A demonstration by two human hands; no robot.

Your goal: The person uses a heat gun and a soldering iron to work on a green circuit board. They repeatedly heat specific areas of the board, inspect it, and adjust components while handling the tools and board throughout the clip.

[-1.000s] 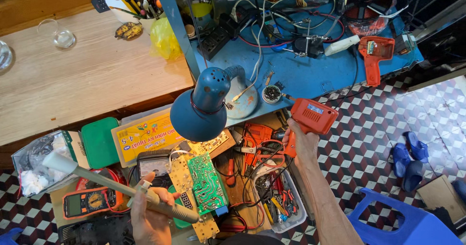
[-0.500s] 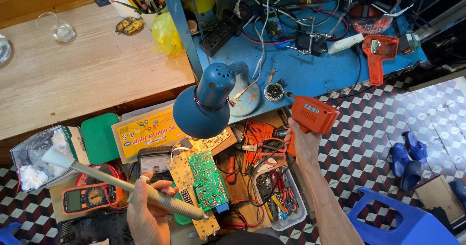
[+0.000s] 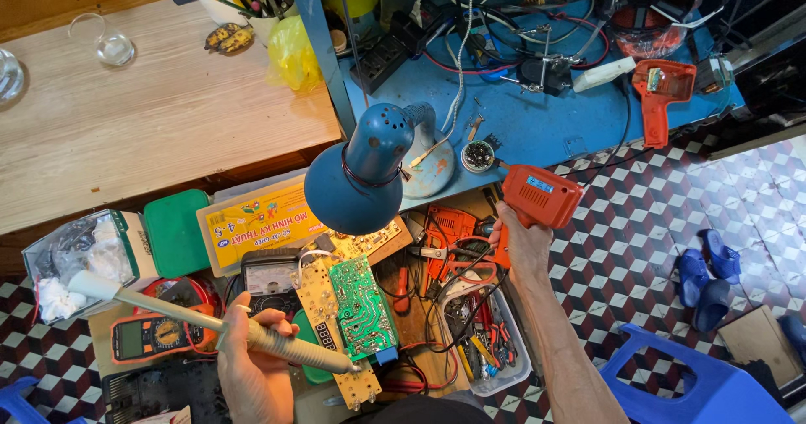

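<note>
My left hand (image 3: 252, 369) grips a long pale desoldering pump (image 3: 201, 321). Its tip rests at the lower edge of a green circuit board (image 3: 363, 306), which lies on a tan board (image 3: 323, 302). My right hand (image 3: 525, 243) holds an orange soldering gun (image 3: 540, 195) by its handle, with the nose pointing left toward a small round tin (image 3: 478, 155) on the blue bench (image 3: 546, 126). A blue desk lamp (image 3: 361, 172) hangs over the boards.
A wooden table (image 3: 151, 122) lies at the upper left. A multimeter (image 3: 155, 336), an analogue meter (image 3: 269, 277), a green box (image 3: 175, 232), a yellow box (image 3: 252, 227) and a tool tray (image 3: 483, 340) surround the boards. Another orange tool (image 3: 663, 88) lies on the bench. A blue stool (image 3: 697, 386) stands at the lower right.
The view has shifted slightly. My left hand has brought the pump's tip down onto the lower edge of the green board. My right hand holds the soldering gun in about the same place.
</note>
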